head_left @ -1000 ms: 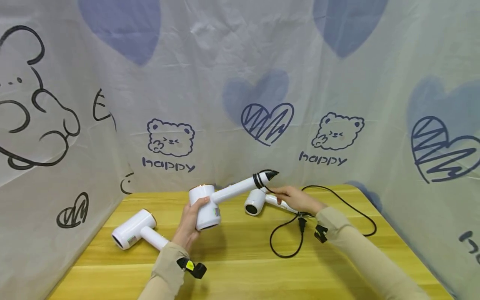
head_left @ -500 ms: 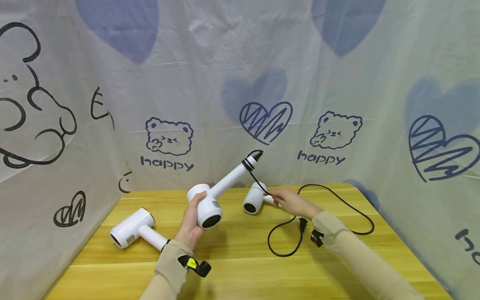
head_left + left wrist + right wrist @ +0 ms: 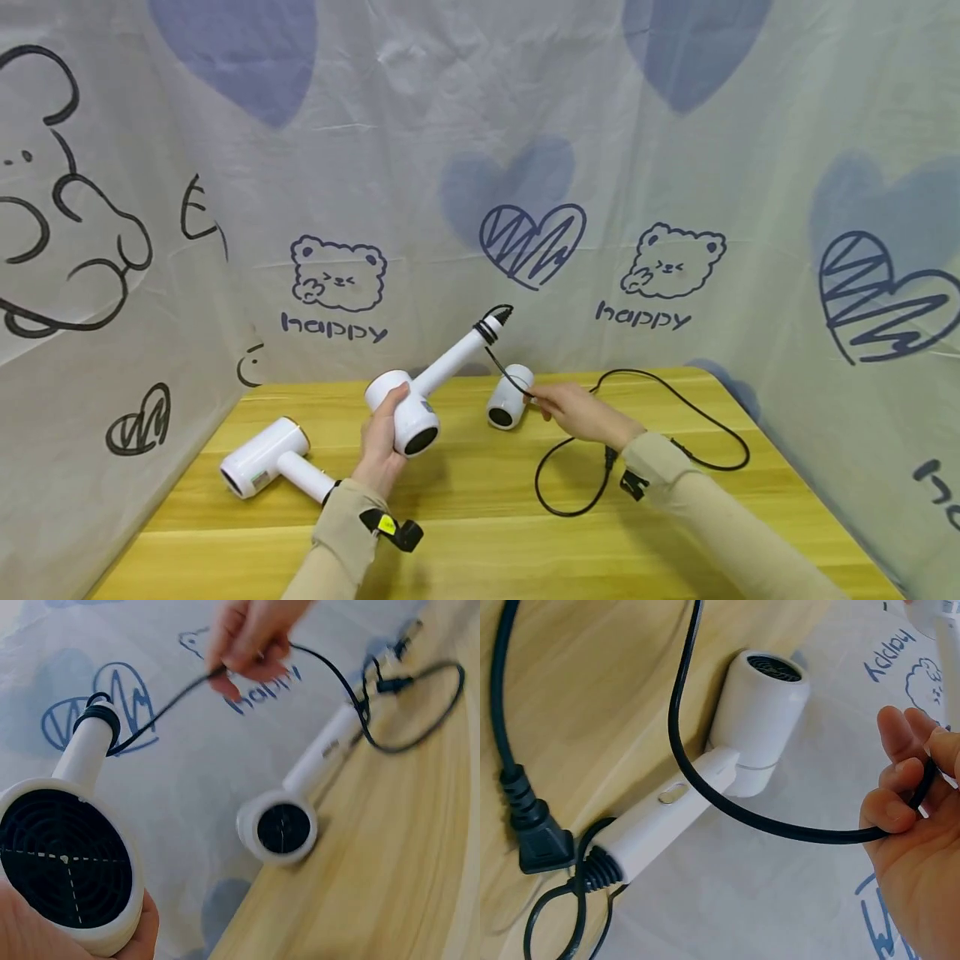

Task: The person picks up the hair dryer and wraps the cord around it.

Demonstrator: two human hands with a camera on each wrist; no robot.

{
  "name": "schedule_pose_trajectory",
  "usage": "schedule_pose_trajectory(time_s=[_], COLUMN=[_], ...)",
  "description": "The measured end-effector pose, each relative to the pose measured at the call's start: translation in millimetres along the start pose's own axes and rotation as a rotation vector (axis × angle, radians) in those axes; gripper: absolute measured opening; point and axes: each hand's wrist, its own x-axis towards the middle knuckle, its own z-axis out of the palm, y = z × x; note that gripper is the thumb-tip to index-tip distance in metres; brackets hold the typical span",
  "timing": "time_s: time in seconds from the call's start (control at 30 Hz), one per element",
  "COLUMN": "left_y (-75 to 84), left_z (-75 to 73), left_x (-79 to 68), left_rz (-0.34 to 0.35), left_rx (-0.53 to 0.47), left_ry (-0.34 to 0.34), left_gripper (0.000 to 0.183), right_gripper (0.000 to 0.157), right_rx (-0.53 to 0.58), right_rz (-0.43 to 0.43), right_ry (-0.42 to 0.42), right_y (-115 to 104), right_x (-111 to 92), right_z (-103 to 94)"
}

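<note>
My left hand grips a white hair dryer round its barrel, above the table. The handle slants up to the right, several turns of black cord wound about its end. From these turns the cord runs down to my right hand, which holds it between thumb and curled fingers. Seen from the left wrist, the dryer's dark round grille faces the camera. Behind my right hand a second white hair dryer lies on the table, its handle partly hidden in the head view.
A third white hair dryer lies at the left, its handle end hidden by my left sleeve. Cord loops and a black plug lie on the yellow wooden table. Printed cloth walls the table's back and sides.
The held hair dryer's handle has swung upward and its barrel tipped. A longer stretch of cord now shows between the handle and my right hand, which has shifted slightly left and down.
</note>
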Motion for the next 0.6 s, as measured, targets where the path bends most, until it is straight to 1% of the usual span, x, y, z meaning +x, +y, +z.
schedule_pose_trajectory(time_s=[0.1, 0.23, 0.3, 0.47, 0.6], left_y=[-3.0, -7.1, -8.2, -7.6, -5.7], left_z=[-2.6, -1.8, -1.5, -0.8, -0.9], left_x=[-0.6, -2.0, -3.0, -6.6, -9.0], left_rz=[0.064, 0.163, 0.225, 0.404, 0.561], left_rx=[0.104, 0.228, 0.293, 0.504, 0.653], left_ry=[0.066, 0.109, 0.12, 0.099, 0.052], left_gripper=[0.072, 0.075, 0.077, 0.082, 0.085], right_gripper=[0.022, 0.019, 0.018, 0.017, 0.017], right_rx=[0.0, 0.004, 0.003, -0.014, -0.051], right_rz=[-0.002, -0.025, -0.031, -0.018, -0.032], right_ry=[0.014, 0.039, 0.057, 0.131, 0.186], right_y=[-3.9, -5.3, -5.7, -6.2, -5.3], right_x=[1.2, 2.7, 3.6, 5.0, 6.7], right_z=[-0.6, -2.6, -4.0, -10.5, -16.1])
